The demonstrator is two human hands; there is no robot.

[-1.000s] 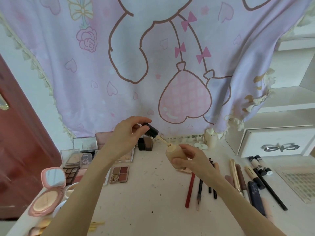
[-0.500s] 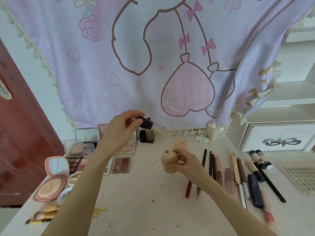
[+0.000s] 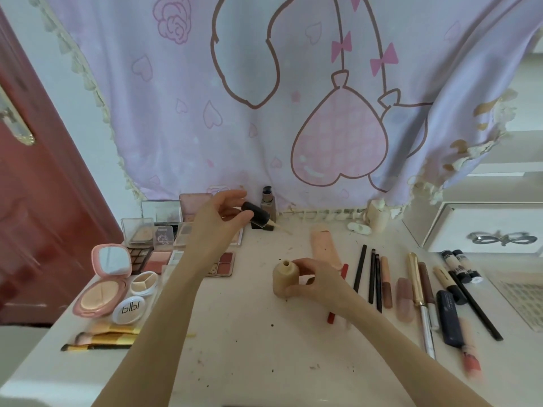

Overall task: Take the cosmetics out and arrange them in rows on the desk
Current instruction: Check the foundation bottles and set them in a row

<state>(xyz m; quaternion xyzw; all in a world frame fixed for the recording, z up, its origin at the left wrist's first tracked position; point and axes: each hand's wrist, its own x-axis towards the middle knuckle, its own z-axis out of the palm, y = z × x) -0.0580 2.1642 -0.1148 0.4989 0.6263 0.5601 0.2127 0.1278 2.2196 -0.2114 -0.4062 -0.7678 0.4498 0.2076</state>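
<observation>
My right hand (image 3: 318, 282) grips a beige foundation bottle (image 3: 284, 279) with its neck uncovered, standing on the white desk (image 3: 249, 356). My left hand (image 3: 219, 217) pinches the bottle's black cap (image 3: 256, 214), whose thin applicator stick points right, above the desk's back. Pencils and lip sticks (image 3: 379, 277) lie in a row right of the bottle. Palettes (image 3: 219, 264) and a pink compact (image 3: 102, 284) lie in rows at the left.
A brown pump bottle (image 3: 268, 202) stands at the back by the purple curtain (image 3: 279, 98). A pink tube (image 3: 324, 245) lies behind my right hand. Brushes (image 3: 100, 337) lie front left. White drawers (image 3: 484, 227) stand at the right, a red door (image 3: 38, 201) at the left.
My right hand has lowered the bottle onto the desk and brought it nearer to me. My left hand holds the cap well apart from it. The camera has tilted down.
</observation>
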